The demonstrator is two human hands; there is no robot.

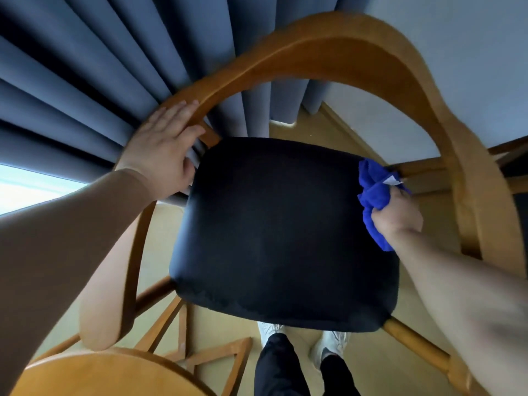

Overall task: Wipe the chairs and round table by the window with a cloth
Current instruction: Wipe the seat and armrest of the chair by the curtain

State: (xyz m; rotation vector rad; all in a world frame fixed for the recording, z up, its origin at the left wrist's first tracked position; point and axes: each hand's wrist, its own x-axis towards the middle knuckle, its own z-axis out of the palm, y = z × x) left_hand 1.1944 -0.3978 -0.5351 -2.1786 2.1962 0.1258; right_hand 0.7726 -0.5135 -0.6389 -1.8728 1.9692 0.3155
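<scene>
Left sleeve [71, 224]: tan, smooth, close-fitting, no print or seam made out; ends in a straight edge at the wrist, just short of the left hand [163, 150]

Right forearm [457, 281]: bare up to the right hand [400, 212]; heavily blurred toward the lower right corner

Both hands bare

Trousers [280, 367]: black, plain, two legs seen from above at bottom centre

Left shoe [270, 328] and right shoe [328, 345]: white to pale grey trainers, grey panel on the right one, heels covered by the trouser hems
</scene>
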